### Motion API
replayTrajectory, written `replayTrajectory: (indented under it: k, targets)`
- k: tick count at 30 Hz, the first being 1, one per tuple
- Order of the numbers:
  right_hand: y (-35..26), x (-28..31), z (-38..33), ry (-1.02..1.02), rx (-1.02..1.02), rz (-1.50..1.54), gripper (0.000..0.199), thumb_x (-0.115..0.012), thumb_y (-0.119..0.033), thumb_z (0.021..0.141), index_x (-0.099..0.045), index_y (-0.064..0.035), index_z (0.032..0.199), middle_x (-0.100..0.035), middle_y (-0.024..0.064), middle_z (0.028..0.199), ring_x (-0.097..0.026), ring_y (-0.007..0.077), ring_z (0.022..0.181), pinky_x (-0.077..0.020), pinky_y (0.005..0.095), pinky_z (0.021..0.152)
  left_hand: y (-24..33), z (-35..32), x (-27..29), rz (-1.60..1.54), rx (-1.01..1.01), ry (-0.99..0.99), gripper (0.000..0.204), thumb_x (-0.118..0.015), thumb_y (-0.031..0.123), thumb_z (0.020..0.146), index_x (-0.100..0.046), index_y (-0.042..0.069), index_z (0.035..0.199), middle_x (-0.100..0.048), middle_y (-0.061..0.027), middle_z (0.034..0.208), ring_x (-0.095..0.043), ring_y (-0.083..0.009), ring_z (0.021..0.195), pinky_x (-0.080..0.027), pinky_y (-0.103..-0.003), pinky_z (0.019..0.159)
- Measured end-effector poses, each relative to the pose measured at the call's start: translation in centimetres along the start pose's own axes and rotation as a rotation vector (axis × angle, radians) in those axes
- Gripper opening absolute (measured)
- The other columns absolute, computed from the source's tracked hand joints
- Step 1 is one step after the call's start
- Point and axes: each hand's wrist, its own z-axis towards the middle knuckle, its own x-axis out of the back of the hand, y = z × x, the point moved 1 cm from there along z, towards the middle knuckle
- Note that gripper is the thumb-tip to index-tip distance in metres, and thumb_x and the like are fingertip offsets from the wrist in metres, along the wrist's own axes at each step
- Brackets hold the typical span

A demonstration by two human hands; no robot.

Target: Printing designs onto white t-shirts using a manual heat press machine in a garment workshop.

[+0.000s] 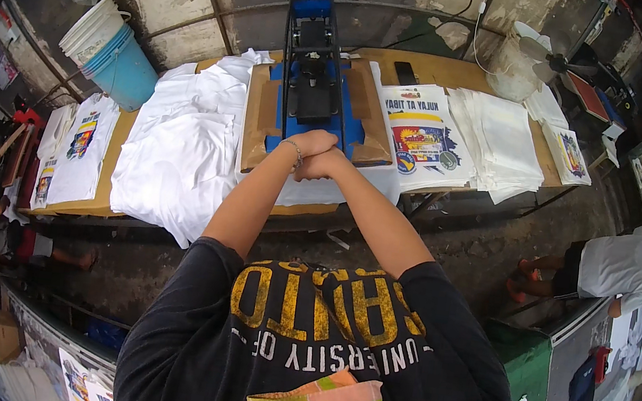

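Straight ahead on the table stands a heat press with a blue base, black frame and blue control box. Both my arms reach to its near end. My left hand, with a bracelet at the wrist, is closed around the press handle, which the fingers mostly hide. Just below and touching it, my right hand is closed at the same spot. Brown board shows around the press's base, with white cloth beneath. To the left lies a heap of white shirts.
Right of the press lie printed transfer sheets, stacked white sheets and a black phone. Stacked buckets and printed shirts are at the left. A fan stands far right. Other people work at both sides.
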Motion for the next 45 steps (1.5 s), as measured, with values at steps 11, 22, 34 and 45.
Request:
replayTrajectory:
  k: [11,22,34,45]
  targets:
    - [0.0,0.1,-0.2,-0.015,-0.017,-0.022,0.016,-0.065,-0.028,0.071,-0.060,-0.0145,0.065,-0.057,-0.0019,0.060,-0.051,0.0106,0.051,-0.0418,0.0287,0.051,1.7,-2.0,0.4,-0.056,0.020,-0.019,0.044,-0.037,0.030,0.089,-0.062,-0.004,0.101,-0.061,-0.0249,0.109,-0.058,-0.0320,0.095,-0.042,-0.040,0.087]
    - [-0.3,0.2,-0.4,0.026,-0.032,0.019,0.023,-0.066,-0.032,0.069,-0.055,-0.0139,0.061,-0.052,-0.0025,0.053,-0.047,0.0103,0.044,-0.0385,0.0269,0.043,1.3,-1.7,0.5,-0.036,0.001,0.050,0.044,-0.038,0.030,0.089,-0.062,-0.005,0.102,-0.060,-0.0249,0.111,-0.058,-0.0306,0.097,-0.042,-0.040,0.087]
    - [0.0,0.0,0.0,0.057,0.023,0.020,0.020,-0.066,-0.032,0.072,-0.063,-0.0126,0.073,-0.060,-0.0005,0.067,-0.055,0.0117,0.059,-0.0450,0.0290,0.057,2.0,-2.5,0.3,-0.105,0.027,0.011,0.045,-0.038,0.030,0.089,-0.063,-0.005,0.101,-0.061,-0.0255,0.107,-0.059,-0.0317,0.093,-0.042,-0.041,0.085]
    - [-0.4,0.4,-0.6,0.012,-0.027,0.008,0.022,-0.066,-0.032,0.068,-0.056,-0.0145,0.060,-0.051,-0.0023,0.052,-0.047,0.0105,0.044,-0.0390,0.0263,0.043,-0.1,-0.1,0.4,0.064,-0.050,-0.002,0.045,-0.038,0.030,0.089,-0.062,-0.005,0.102,-0.061,-0.0254,0.108,-0.059,-0.0318,0.095,-0.043,-0.040,0.086]
